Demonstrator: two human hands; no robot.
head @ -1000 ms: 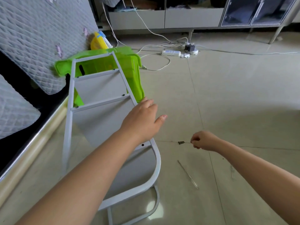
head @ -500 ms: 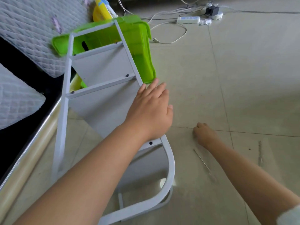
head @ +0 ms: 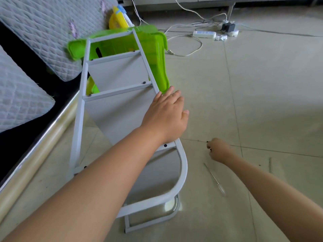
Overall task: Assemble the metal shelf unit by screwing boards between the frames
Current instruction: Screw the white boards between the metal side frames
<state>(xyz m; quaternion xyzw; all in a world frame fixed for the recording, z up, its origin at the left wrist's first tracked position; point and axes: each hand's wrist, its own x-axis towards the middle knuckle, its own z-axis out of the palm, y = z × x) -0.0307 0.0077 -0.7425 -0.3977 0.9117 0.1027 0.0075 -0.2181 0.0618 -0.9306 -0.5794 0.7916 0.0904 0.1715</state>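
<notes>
Looking down from the head camera, the view shows a white metal shelf unit (head: 120,109) lying on its side on a tiled floor (head: 262,95), its far end leaning against a green plastic bin (head: 153,49) and its near end, a curved frame tube (head: 182,165), resting close to the person. Grey boards (head: 120,74) sit between the two frames, and dark screw heads (head: 144,82) show on the crossbars. The left hand (head: 166,117) lies flat on the right-hand rail of the upper frame, fingers straight and spread, pressing the rail without gripping it. The right hand (head: 217,150) is down at the floor just right of the curved tube, its fingers curled together and pinching a small dark screw (head: 208,142), of which only specks show at the fingertips. A slim screwdriver (head: 214,179) lies on the tiles near the right forearm, apart from the hand. Along the left edge runs a bed with a shiny metal rail (head: 40,145) and a quilted grey mattress cover (head: 43,32). Behind the bin stands a yellow object (head: 117,20). At the far side of the floor a white power strip (head: 204,34) lies among loose white cables (head: 188,49).
</notes>
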